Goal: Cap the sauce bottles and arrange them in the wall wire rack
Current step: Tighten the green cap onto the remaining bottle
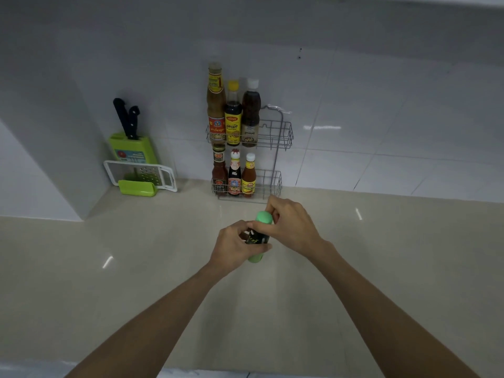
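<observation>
Gripping bottle: left hand; right hand

This is looking like a home kitchen: glossy white tiles are covering the wall, and a wire rack is sitting against it, holding 6 sauce bottles across 2 tiers. On the beige table, a green block is holding 2 black-handled knives, with a white and green grater leaning in front.

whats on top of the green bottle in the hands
A rounded green cap sits on the green bottle, gripped by the right hand. The left hand holds the body. Fingers cover the neck, so whether the cap is fully seated cannot be seen.
</observation>
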The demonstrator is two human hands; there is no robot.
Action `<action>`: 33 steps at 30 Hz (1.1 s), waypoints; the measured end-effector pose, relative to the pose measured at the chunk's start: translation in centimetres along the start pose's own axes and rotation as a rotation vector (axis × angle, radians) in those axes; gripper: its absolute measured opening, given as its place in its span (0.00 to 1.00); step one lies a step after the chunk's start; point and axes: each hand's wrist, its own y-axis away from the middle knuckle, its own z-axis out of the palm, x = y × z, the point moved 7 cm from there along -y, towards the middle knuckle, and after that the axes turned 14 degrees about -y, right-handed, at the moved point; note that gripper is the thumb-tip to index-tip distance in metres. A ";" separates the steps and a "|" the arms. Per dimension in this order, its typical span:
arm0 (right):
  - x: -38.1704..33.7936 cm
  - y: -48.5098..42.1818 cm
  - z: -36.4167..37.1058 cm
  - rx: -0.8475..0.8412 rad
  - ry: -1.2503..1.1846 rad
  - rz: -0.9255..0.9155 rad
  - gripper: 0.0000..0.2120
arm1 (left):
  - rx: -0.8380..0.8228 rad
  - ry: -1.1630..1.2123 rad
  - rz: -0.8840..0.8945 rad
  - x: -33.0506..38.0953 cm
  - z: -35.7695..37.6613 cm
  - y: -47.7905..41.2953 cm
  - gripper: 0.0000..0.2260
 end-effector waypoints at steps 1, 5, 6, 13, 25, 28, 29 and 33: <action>0.3 -0.1 0.3 0.003 -0.036 0.021 0.21 | -0.008 0.008 -0.002 -0.1 0.0 -0.3 0.20; 2.2 -1.2 1.7 -0.002 -0.166 0.120 0.19 | -0.035 0.003 0.031 -1.5 -0.6 -2.5 0.20; 2.6 -1.5 2.0 0.013 -0.176 0.136 0.17 | -0.043 -0.014 0.037 -2.0 -0.6 -3.1 0.21; 5.6 -5.1 3.6 0.135 -0.282 0.233 0.14 | -0.223 0.074 -0.007 -5.2 0.5 -8.1 0.35; 13.7 -13.7 2.1 0.458 -0.378 0.193 0.13 | -0.331 -0.318 0.121 -8.0 2.2 -18.4 0.42; 15.5 -15.7 3.1 0.485 -0.410 0.180 0.13 | -0.363 -0.444 0.155 -9.4 3.2 -20.0 0.44; 16.0 -16.2 3.4 0.478 -0.421 0.184 0.12 | -0.363 -0.476 0.169 -9.7 3.4 -20.4 0.44; 17.7 -18.4 4.7 0.409 -0.400 0.217 0.12 | -0.382 -0.558 0.207 -11.1 4.4 -21.5 0.45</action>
